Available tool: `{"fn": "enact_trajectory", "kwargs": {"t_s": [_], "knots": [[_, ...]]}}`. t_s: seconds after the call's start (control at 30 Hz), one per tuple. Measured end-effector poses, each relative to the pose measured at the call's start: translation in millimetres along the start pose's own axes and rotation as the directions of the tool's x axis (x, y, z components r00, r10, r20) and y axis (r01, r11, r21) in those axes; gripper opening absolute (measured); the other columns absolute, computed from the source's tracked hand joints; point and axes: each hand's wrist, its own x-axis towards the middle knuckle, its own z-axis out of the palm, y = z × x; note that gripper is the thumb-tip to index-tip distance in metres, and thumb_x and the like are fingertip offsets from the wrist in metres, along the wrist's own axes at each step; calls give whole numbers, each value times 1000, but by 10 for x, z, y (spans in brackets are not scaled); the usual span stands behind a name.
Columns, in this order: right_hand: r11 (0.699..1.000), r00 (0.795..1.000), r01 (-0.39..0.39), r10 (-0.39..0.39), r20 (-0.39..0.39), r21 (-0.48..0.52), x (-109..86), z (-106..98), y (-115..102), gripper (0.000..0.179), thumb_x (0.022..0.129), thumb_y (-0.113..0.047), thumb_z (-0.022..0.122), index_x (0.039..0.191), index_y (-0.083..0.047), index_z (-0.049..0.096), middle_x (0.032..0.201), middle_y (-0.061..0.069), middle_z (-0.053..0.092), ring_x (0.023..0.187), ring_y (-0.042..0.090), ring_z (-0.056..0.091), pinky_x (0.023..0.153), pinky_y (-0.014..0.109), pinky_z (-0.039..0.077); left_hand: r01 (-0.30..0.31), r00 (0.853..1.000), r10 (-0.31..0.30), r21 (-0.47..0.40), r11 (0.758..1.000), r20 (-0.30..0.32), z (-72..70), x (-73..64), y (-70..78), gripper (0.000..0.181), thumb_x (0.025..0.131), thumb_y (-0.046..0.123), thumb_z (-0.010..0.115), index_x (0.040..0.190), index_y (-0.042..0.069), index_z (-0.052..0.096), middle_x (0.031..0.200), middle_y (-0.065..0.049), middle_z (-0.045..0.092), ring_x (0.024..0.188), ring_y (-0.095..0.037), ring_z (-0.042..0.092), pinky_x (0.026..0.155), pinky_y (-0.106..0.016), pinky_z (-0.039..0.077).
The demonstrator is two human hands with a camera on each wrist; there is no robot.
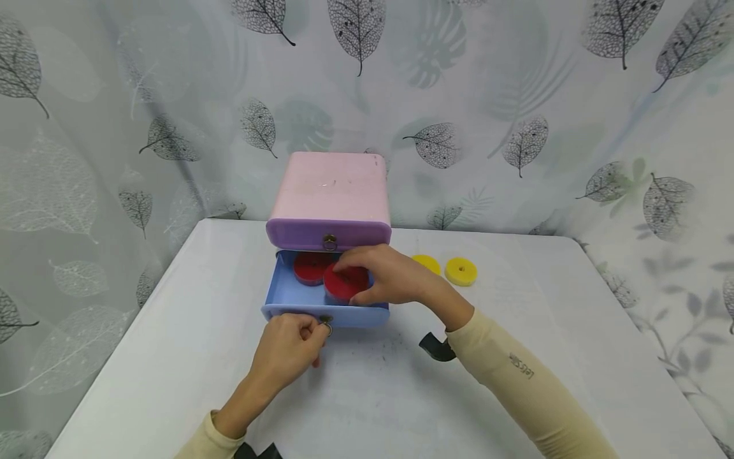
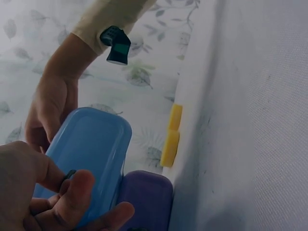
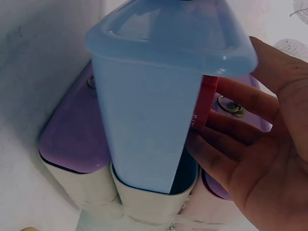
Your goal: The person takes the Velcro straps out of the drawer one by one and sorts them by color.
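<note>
A small drawer cabinet (image 1: 332, 191) with a pink top has its blue drawer (image 1: 287, 287) pulled out beneath a purple drawer (image 1: 301, 234). My left hand (image 1: 287, 347) pinches the small ring pull (image 1: 329, 329) on the blue drawer's front. Reaching over the drawer's right side, my right hand (image 1: 395, 274) grips a red disc (image 1: 346, 287) between thumb and fingers. A second red disc (image 1: 308, 270) lies farther back in the drawer, partly beneath the held one. In the right wrist view, the drawer wall hides most of the held red disc (image 3: 207, 98).
Two yellow discs (image 1: 460, 271) lie on the white table (image 1: 487, 395) right of the cabinet, one partly behind my right hand. Another purple drawer (image 3: 72, 130) shows on the blue drawer's other side in the right wrist view. A leaf-patterned curtain (image 1: 367, 102) hangs behind.
</note>
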Motion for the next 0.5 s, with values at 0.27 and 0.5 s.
{"fn": "enact_trajectory", "kwargs": {"t_s": [0.27,0.5], "knots": [[1000,1000,11,-11,-25,-19,-45,-85,-71,52,84,-18,87,132,-8,69,137,6,64,128,22,56,101,32,48,-20,1000,20,10,1000,-3,5,2,1,34,92,11,65,59,19,59,46,17,52,41,-10,51,40,-27,31],[1000,999,-2,1,-39,-18,-81,-146,-131,51,85,-21,86,132,-9,70,137,6,63,127,21,56,99,30,49,-25,1000,25,22,999,-1,-4,1,-2,32,93,11,64,61,15,62,46,17,52,41,-10,51,40,-26,31]]}}
